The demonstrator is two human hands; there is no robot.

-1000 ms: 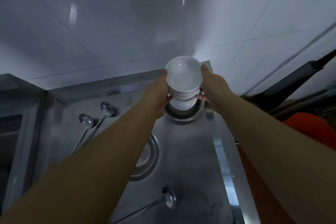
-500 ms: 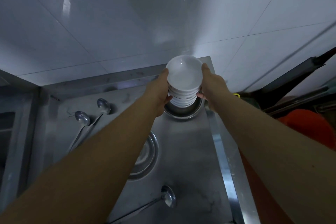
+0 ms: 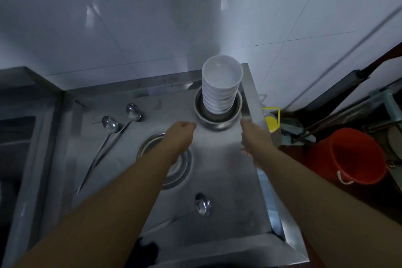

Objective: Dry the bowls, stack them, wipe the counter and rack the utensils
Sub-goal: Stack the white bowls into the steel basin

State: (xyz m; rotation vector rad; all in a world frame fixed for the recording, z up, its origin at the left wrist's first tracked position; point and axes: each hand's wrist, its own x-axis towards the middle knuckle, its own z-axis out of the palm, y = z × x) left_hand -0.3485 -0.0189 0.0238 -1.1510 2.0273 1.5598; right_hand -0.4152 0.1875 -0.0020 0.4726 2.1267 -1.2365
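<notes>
A tall stack of white bowls (image 3: 220, 87) stands inside a steel bowl (image 3: 219, 119) at the far right corner of the steel counter (image 3: 221, 172). Neither hand touches the stack. My left hand (image 3: 178, 135) hovers just short of the steel bowl, fingers loosely curled and holding nothing. At the counter's right edge my right hand (image 3: 252, 135) is held out with relaxed fingers, also holding nothing. Under my left forearm lies a second steel bowl (image 3: 180, 172), partly hidden. Two ladles (image 3: 121, 124) lie at the left, and a third ladle (image 3: 202, 204) lies near the front.
A tiled wall rises right behind the counter. A sink basin (image 3: 15, 137) lies at the left. Off the right edge stand a red bucket (image 3: 352, 156), a yellow-capped bottle (image 3: 272, 122) and dark clutter. A dark object (image 3: 148, 248) sits at the counter's front edge.
Both hands have let go of the bowl stack and drawn back toward me. The stack now stands alone in the steel bowl.
</notes>
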